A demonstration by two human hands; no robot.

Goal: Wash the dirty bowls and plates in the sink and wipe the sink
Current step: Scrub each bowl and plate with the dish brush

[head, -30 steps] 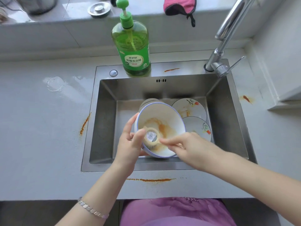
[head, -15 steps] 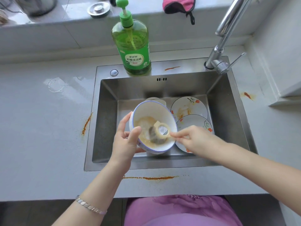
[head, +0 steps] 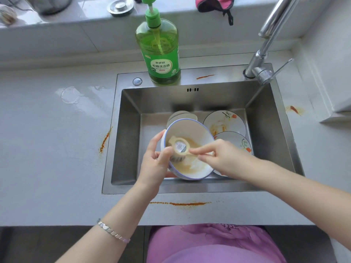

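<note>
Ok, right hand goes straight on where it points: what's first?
Probably the thumb of the left hand on the blue-rimmed white bowl; the round beige scrubber that the right hand pinches gets there first.

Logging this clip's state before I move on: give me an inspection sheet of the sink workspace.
Surface: grey counter with orange stains and a puddle at left.
Job's things: stained bowl tilted over the sink; stained rear plate and front plate inside, at right.
Clutter: soap bottle on the sink's back ledge.
Grippers: left hand grips the bowl's rim; right hand pinches a scrubber in the bowl.
Cables: nothing seen.
Surroundings: faucet at right; pink cloth and metal plug on the sill.
</note>
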